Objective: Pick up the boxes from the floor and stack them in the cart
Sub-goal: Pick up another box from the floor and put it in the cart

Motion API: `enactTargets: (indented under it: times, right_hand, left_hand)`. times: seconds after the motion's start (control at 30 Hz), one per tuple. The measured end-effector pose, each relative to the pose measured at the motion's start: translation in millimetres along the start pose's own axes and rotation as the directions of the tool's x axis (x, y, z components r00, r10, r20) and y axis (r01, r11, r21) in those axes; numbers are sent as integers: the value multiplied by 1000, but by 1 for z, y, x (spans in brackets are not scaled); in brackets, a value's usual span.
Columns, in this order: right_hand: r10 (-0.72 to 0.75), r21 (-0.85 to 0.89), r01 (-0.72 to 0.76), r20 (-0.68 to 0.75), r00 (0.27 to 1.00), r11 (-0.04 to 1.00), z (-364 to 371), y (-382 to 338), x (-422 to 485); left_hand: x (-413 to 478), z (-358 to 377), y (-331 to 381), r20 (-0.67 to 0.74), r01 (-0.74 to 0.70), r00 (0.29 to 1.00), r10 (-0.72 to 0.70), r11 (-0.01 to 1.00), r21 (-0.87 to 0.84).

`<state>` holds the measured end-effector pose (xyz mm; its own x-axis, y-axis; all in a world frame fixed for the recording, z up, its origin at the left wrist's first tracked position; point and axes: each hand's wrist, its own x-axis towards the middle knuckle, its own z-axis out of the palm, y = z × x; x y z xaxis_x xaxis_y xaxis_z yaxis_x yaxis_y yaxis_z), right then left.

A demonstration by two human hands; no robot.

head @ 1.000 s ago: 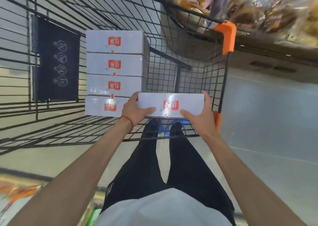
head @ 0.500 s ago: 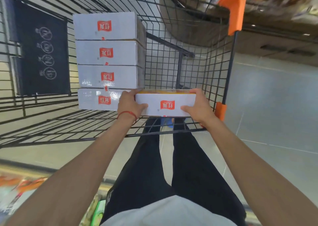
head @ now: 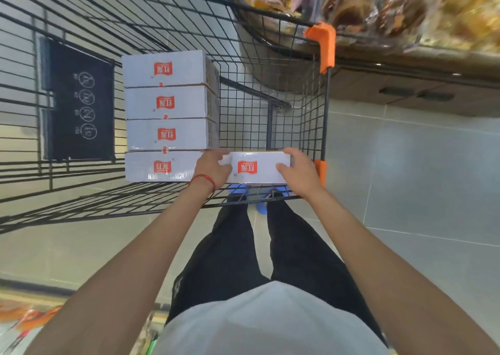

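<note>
White cardboard box with red label (head: 257,167) now level with the bottom of the stack of four matching white boxes (head: 166,116), just right of it, inside the black wire cart (head: 270,84). Half a second ago its top face still showed. Both the left hand (head: 212,168) and right hand (head: 299,174) clamp an end, fingers curled over the top (contact with cart floor: cannot tell). Judgement: second column starting, release due next

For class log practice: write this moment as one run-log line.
step: placing | left hand, right hand: grip held box by its ends | cart: four boxes lined up | held box: beside nearest box
</note>
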<state>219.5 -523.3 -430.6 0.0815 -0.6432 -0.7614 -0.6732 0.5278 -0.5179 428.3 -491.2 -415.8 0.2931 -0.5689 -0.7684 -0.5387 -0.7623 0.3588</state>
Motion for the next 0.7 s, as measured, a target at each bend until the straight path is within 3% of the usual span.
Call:
enactTargets:
  times: [0.13,0.27,0.37,0.47,0.7]
  right_hand:
    - [20,223,11,-137,990,975,-13,-8,-38]
    - [76,463,82,-313,947,883,-24,-7,-80]
    - [223,677,121,-398,890,726,-28,-1,-118]
    - [400,847,187,-415,817,498,-28,11,-159]
    - [566,907,359,-420,710,223,-45,62,-218]
  left_hand:
    - [-27,-9,18,47,-83,995,90,989,-125]
    - [-51,-15,34,90,-198,971,221,957,-212]
    - [-63,-18,43,139,-239,951,275,943,-232]
    - [-76,-18,57,173,-285,927,332,925,-250]
    - [-112,14,110,321,-444,827,462,886,-133]
